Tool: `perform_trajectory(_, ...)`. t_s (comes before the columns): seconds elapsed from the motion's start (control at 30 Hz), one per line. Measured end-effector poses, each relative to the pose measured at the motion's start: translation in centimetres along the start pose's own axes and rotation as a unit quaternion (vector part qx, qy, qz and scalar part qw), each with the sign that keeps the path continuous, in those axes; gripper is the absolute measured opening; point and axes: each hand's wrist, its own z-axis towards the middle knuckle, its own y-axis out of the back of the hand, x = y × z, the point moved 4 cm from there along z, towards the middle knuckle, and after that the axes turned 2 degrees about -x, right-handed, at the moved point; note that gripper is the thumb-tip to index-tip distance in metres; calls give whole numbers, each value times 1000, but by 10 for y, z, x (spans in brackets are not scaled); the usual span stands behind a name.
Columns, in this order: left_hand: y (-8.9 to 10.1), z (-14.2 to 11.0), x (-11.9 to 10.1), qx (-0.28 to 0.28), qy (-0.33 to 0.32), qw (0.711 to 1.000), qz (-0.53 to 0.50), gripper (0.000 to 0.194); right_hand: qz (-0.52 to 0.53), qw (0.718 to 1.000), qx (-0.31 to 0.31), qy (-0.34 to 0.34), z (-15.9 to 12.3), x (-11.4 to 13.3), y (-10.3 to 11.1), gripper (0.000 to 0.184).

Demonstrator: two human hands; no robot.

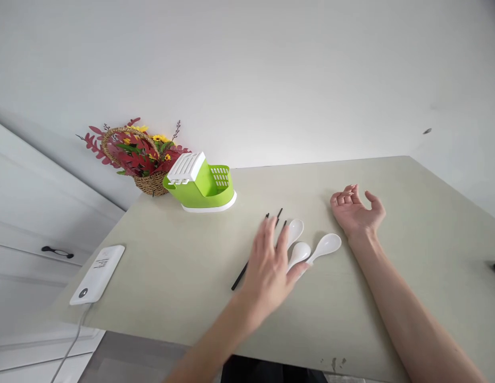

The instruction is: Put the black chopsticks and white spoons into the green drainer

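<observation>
Now spreading left hand (267, 271) open over black sticks (240, 276) and white spoons (328, 244), holding right hand (358, 215) open, maybe risking rolling sticks by brushing low.

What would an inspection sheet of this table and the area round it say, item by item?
Surface: pale table, with small dark marks at the near edge.
Things at hand: three white spoons and several thin black sticks, partly hidden.
Clutter: green-and-white holder, basket of flowers, flat white device.
Hands: left hand over the sticks and spoons, fingers spread, contact unclear; right hand palm up, holding nothing.
Cables: one thin cable from the white device over the table's edge.
Surroundings: pale wall with a small dark mark; white cabinet at left.
</observation>
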Motion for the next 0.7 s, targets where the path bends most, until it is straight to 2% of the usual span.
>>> perform_trajectory(0.07, 27, 22, 30, -64, 15, 998, 11, 66, 15, 1000, -13, -9, -1, -2, -1, 20)
perform_trajectory(0.2, 91, 63, 111, -225, 64, 971, 48, 62, 56, 998, -25, -26, -4, -5, -3, 26)
perform_trajectory(0.3, 130, 87, 171, -268, 81, 959, 49, 64, 78, 996, -25, -39, -5, -6, -5, 32)
perform_trajectory(0.37, 146, 101, 205, -250, 111, 960, 51, 63, 93, 994, -28, -45, -6, -6, -6, 35)
perform_trajectory(0.47, 149, 121, 240, -145, 135, 977, 75, 65, 103, 993, -35, -46, -7, -7, -8, 36)
perform_trajectory(0.53, 139, 130, 253, -47, 146, 984, 90, 68, 102, 993, -39, -43, -8, -8, -9, 35)
perform_trajectory(0.6, 127, 135, 260, 25, 157, 982, 98, 71, 99, 994, -38, -39, -7, -8, -8, 34)
perform_trajectory(0.7, 116, 138, 261, 56, 174, 976, 117, 76, 97, 994, -31, -36, -6, -8, -6, 34)
